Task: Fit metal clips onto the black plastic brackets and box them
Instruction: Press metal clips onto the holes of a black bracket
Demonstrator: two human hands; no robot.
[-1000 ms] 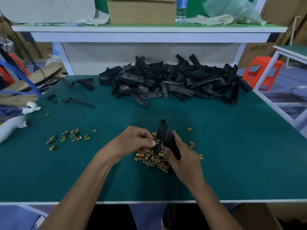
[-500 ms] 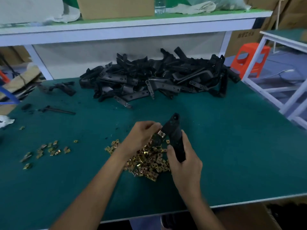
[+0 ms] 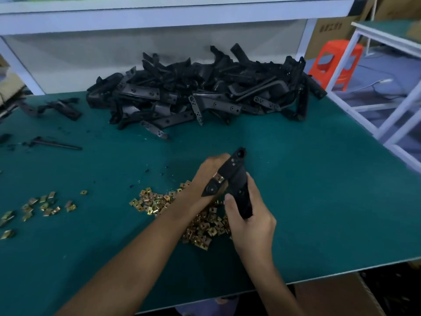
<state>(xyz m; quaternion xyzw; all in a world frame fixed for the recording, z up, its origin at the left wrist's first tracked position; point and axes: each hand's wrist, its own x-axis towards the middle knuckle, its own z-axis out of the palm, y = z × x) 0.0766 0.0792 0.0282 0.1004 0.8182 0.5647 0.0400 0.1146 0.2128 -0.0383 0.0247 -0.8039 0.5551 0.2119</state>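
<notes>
My right hand point(image 3: 250, 222) grips a black plastic bracket point(image 3: 239, 179) upright above a pile of brass-coloured metal clips point(image 3: 205, 226) on the green table point(image 3: 319, 190). One clip point(image 3: 219, 178) sits on the bracket's short side arm. Behind that arm is my left hand point(image 3: 208, 172), fingers curled against the bracket and partly hidden by it. A large heap of black brackets point(image 3: 205, 94) lies at the back of the table.
A smaller scatter of clips point(image 3: 43, 206) lies at the left. Loose black parts point(image 3: 59, 108) and a thin black piece point(image 3: 54, 143) lie at the far left. Below the table's front right is a cardboard box point(image 3: 330, 295). An orange stool point(image 3: 337, 62) and a white rack point(image 3: 387, 87) stand to the right.
The clip my left hand was pinching now sits on the bracket's side arm. My left hand has slid behind the bracket. The camera has tilted down and to the right.
</notes>
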